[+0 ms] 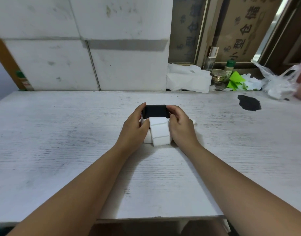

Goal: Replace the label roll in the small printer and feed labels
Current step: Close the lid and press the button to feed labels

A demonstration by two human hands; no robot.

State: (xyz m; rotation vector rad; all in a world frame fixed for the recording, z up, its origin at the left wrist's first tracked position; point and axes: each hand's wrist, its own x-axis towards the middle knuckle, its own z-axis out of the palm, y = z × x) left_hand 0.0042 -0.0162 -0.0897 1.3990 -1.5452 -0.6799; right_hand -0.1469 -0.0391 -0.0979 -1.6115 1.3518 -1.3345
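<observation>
White wood-grain table fills the frame; at its centre sits a small black printer, a strip of white labels curling out toward the viewer. Left hand and right hand clasp the printer's sides. Paper scraps lie upper right.

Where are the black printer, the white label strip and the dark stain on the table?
black printer [155, 111], head view, its top face.
white label strip [159, 131], head view, mid-strip.
dark stain [249, 102], head view, its centre.

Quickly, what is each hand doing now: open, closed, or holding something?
Left hand: closed on the printer's left side.
Right hand: closed on its right side, beside the label strip.
</observation>
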